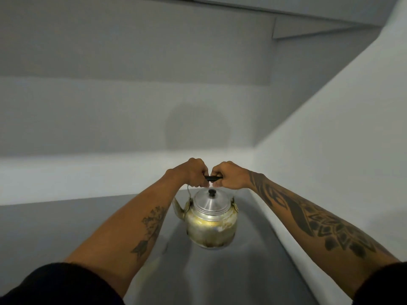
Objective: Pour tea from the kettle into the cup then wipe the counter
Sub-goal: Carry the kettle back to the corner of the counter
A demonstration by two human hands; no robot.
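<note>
A worn, stained metal kettle (211,225) with a silver lid and black knob hangs upright in the middle of the view, over the grey counter (209,278). Its spout points left. My left hand (191,172) and my right hand (229,175) both grip the black handle above the lid, one on each end, knuckles almost touching. Whether the kettle's base touches the counter I cannot tell. No cup or cloth is in view.
A pale wall (110,117) rises behind the counter and a second wall (341,150) closes it in on the right, forming a corner. Cabinet undersides (308,9) run along the top. My forearms cover the counter's lower left and right.
</note>
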